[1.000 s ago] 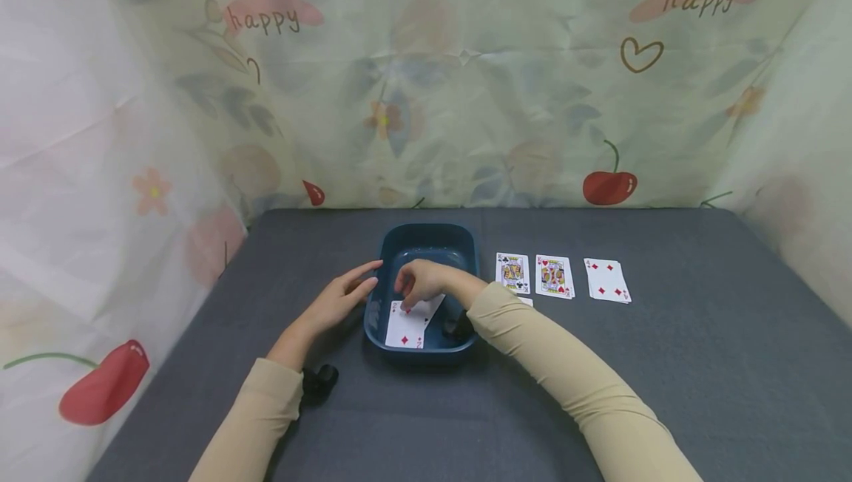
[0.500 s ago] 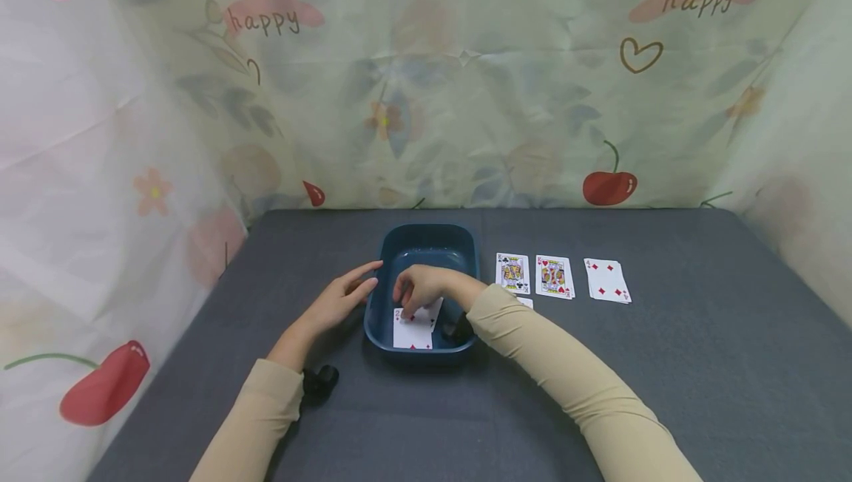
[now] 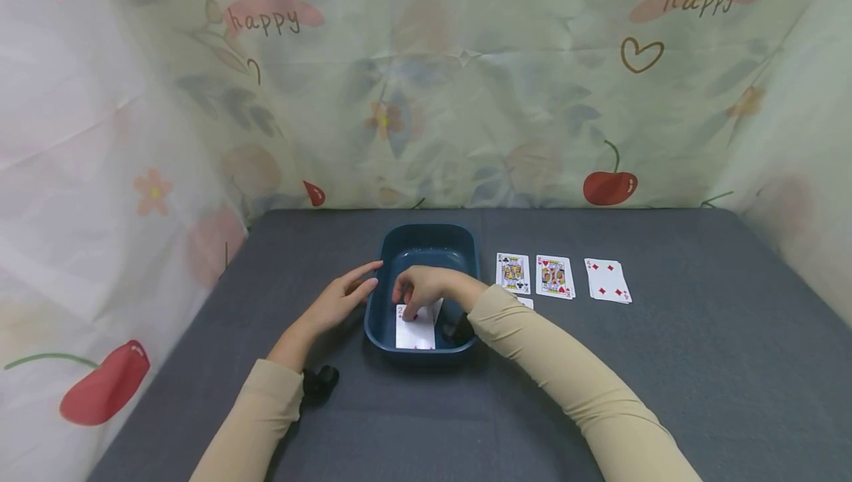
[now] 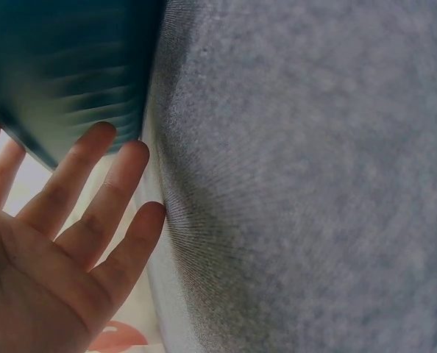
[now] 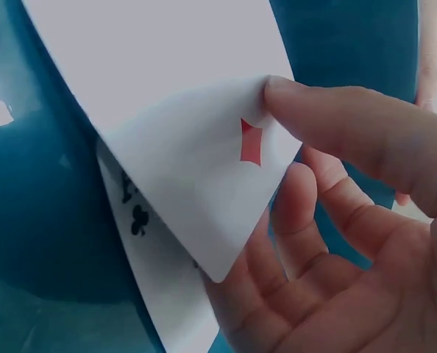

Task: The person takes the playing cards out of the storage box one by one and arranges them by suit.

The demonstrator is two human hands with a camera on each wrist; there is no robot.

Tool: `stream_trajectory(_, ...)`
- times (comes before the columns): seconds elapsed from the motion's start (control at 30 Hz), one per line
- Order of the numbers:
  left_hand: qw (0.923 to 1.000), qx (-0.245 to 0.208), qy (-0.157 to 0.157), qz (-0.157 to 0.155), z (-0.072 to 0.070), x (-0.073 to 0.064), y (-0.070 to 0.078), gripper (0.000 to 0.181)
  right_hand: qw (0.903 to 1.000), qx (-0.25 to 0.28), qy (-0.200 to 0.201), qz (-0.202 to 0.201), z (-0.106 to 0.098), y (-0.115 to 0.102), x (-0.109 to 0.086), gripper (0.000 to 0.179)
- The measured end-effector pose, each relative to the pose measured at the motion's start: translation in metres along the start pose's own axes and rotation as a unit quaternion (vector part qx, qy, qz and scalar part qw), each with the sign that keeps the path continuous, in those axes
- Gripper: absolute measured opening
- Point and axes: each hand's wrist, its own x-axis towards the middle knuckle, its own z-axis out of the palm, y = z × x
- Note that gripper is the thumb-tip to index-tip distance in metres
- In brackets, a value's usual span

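My right hand (image 3: 426, 286) reaches into a dark blue plastic tray (image 3: 429, 236) and pinches a two of diamonds playing card (image 3: 416, 334) by its edge. In the right wrist view the thumb lies on the card's face and the fingers are behind it. Beneath it, a club card (image 5: 158, 276) shows only in part; its rank is hard to read. My left hand (image 3: 338, 297) is at the tray's left side with its fingers spread, fingertips at or against the outer wall; in the left wrist view the palm holds nothing.
Right of the tray lie a king of clubs (image 3: 512, 273), a king of hearts (image 3: 555, 276) and a small stack topped by a diamonds card (image 3: 607, 281). Another card (image 3: 526, 302) peeks out beside my right sleeve. A printed curtain (image 3: 466, 134) closes off the back of the grey-covered table (image 3: 532, 408).
The two of diamonds has shifted slightly right in the tray, over the club card, and its near end looks tilted. My right hand has barely moved; the left hand stays in place.
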Motion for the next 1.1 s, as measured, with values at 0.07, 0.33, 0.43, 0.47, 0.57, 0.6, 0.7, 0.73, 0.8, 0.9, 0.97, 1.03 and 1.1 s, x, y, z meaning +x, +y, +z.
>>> stream_trajectory(0.07,1.0000,-0.003,-0.003,-0.003,0.000,-0.002,0.004,0.049,1.0000,0.001,-0.003,-0.002,-0.001,-0.001,-0.001,0.026)
stream_trajectory(0.33,0.9998,0.002,-0.011,-0.017,-0.004,-0.018,0.039,0.048,0.9992,0.028,-0.004,-0.027,-0.010,-0.004,-0.009,0.026)
stream_trajectory(0.43,0.9998,0.004,-0.010,-0.016,-0.004,-0.020,0.042,0.048,0.9986,0.036,0.008,-0.038,-0.013,-0.004,-0.012,0.023)
stream_trajectory(0.47,0.9998,0.005,-0.010,-0.015,-0.005,-0.020,0.042,0.048,0.9983,0.037,0.015,-0.042,-0.015,-0.005,-0.013,0.022)
stream_trajectory(0.57,0.9998,0.003,-0.011,-0.015,-0.004,-0.017,0.037,0.048,0.9968,0.050,0.037,-0.051,-0.019,-0.005,-0.017,0.020)
stream_trajectory(0.6,0.9998,0.002,-0.009,-0.017,-0.004,-0.015,0.034,0.048,0.9960,0.055,0.045,-0.054,-0.021,-0.004,-0.019,0.019)
stream_trajectory(0.7,0.9998,-0.002,-0.007,-0.017,-0.002,-0.008,0.021,0.049,0.9934,0.073,0.066,-0.059,-0.027,-0.001,-0.023,0.018)
stream_trajectory(0.73,0.9998,-0.002,-0.007,-0.017,-0.001,-0.006,0.016,0.049,0.9925,0.078,0.072,-0.061,-0.029,0.000,-0.025,0.018)
stream_trajectory(0.8,0.9999,-0.003,-0.004,-0.016,0.000,-0.002,0.008,0.050,0.9908,0.084,0.088,-0.060,-0.033,0.003,-0.029,0.018)
stream_trajectory(0.9,0.9999,-0.002,-0.003,-0.014,0.001,0.001,0.002,0.050,0.9876,0.098,0.110,-0.055,-0.038,0.008,-0.036,0.018)
stream_trajectory(0.97,0.9999,0.000,-0.001,-0.015,0.001,0.001,0.001,0.050,0.9851,0.110,0.121,-0.054,-0.042,0.010,-0.042,0.019)
stream_trajectory(1.03,0.9998,0.004,0.002,-0.018,0.001,0.001,0.002,0.050,0.9825,0.120,0.132,-0.054,-0.045,0.013,-0.047,0.020)
stream_trajectory(1.1,0.9997,0.008,0.005,-0.020,0.002,0.001,0.003,0.049,0.9802,0.127,0.142,-0.053,-0.048,0.017,-0.052,0.021)
